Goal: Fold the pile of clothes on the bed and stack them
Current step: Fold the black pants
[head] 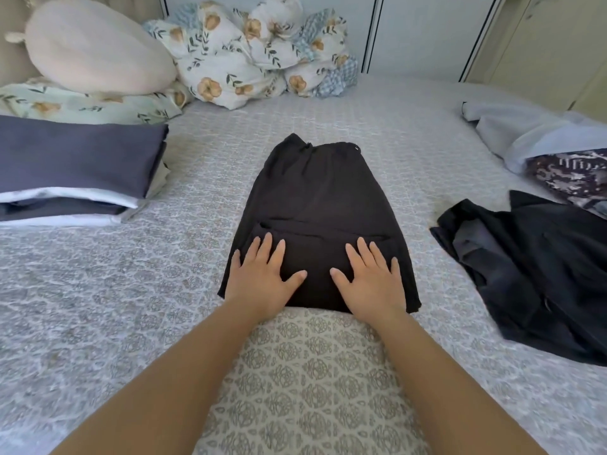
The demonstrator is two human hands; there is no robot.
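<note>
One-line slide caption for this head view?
Both flat hands, left hand and right hand, press a partly folded black garment on the grey patterned bedspread.

- A black garment (323,205) lies flat in the middle of the bed (131,290).
- The left hand (259,274) and right hand (371,277) press flat on its near end, fingers straight.
- A folded stack (75,169) sits far left.
- Unfolded clothes (538,274) lie right.

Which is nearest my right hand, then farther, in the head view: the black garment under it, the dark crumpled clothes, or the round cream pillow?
From the right hand:
1. Black garment, directly under it.
2. Dark crumpled clothes, to its right.
3. Round cream pillow, far back left.
</note>
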